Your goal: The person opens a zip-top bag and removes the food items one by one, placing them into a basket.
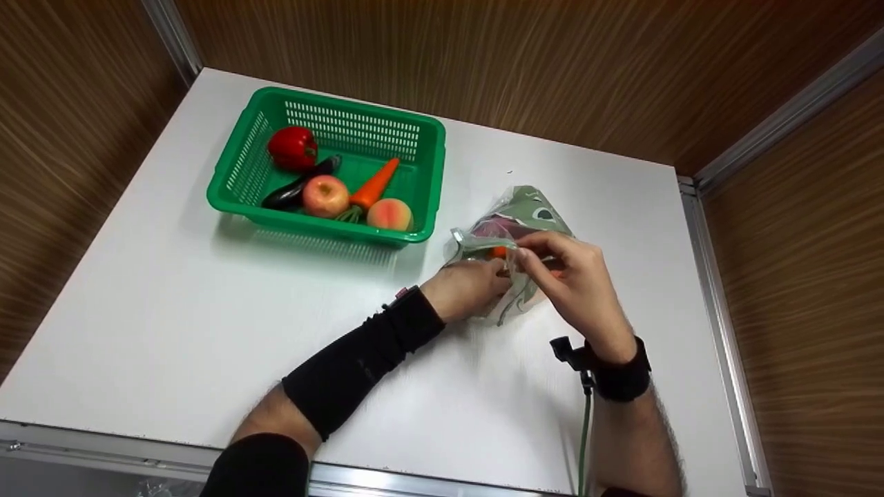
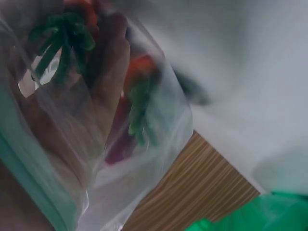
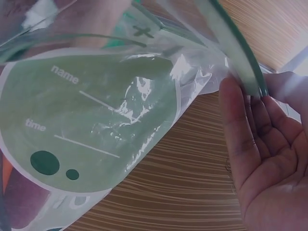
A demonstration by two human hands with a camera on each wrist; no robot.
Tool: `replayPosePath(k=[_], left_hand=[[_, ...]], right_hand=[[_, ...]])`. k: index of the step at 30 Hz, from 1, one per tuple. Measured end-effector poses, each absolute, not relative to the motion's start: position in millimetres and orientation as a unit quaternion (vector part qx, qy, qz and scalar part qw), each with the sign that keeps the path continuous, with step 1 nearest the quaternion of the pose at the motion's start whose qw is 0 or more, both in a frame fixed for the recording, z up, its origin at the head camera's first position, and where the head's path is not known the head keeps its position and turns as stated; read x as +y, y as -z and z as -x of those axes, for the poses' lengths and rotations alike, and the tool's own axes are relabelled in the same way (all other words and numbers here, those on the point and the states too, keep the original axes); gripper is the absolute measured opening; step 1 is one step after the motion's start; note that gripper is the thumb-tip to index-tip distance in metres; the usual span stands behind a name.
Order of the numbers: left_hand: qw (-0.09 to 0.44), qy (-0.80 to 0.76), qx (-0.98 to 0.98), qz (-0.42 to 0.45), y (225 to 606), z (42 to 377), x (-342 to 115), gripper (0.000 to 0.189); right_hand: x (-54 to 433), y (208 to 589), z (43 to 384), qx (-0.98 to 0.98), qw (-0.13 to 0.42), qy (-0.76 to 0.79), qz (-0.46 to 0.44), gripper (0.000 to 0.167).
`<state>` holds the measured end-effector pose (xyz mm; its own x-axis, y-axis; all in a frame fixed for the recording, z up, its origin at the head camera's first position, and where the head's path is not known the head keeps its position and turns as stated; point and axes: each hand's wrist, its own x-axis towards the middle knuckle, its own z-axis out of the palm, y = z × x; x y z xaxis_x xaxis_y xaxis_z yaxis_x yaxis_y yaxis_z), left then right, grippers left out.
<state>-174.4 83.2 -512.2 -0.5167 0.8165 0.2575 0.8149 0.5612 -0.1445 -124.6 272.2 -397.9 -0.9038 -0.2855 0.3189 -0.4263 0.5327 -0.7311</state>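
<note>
A clear zip bag with a green printed panel lies to the right of the basket. My left hand reaches in through its mouth. In the left wrist view, a carrot with a green leafy top sits between that hand's thumb and fingers, seen through the plastic. Beside them in the bag is another orange thing with green leaves and something purple-red. My right hand pinches the bag's green-edged opening between thumb and fingers, holding it apart.
On the white table, a green basket holds a red bell pepper, an eggplant, an apple, a carrot and a peach. Wood-grain panels border the back and sides. A cable hangs from the right wrist.
</note>
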Motion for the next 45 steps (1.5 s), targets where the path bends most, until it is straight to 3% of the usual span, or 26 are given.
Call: replayPosePath(k=[3,5,10,14,20,28,45], left_hand=[[0.175,-0.016,-0.865,0.47,505,177,78,0.031],[0.159,0.015,-0.87,0.466,497,179,74,0.03],[0.062,0.15,-0.87,0.465,472,180,60,0.025],[0.014,0.193,-0.862,0.468,452,180,48,0.02],[0.003,0.214,-0.856,0.471,426,180,30,0.014],[-0.029,0.274,-0.845,0.458,403,181,1,0.023],[0.037,0.377,-0.822,0.425,370,176,-70,0.029]], right_hand=[[272,397,125,-0.872,0.084,-0.437,-0.206,0.012],[272,397,125,-0.872,0.088,-0.435,-0.208,0.012],[273,398,126,-0.873,0.101,-0.429,-0.21,0.012],[274,399,126,-0.875,0.105,-0.425,-0.207,0.012],[275,400,126,-0.875,0.1,-0.428,-0.203,0.012],[275,398,126,-0.874,0.101,-0.431,-0.2,0.012],[274,398,126,-0.872,0.094,-0.438,-0.195,0.011]])
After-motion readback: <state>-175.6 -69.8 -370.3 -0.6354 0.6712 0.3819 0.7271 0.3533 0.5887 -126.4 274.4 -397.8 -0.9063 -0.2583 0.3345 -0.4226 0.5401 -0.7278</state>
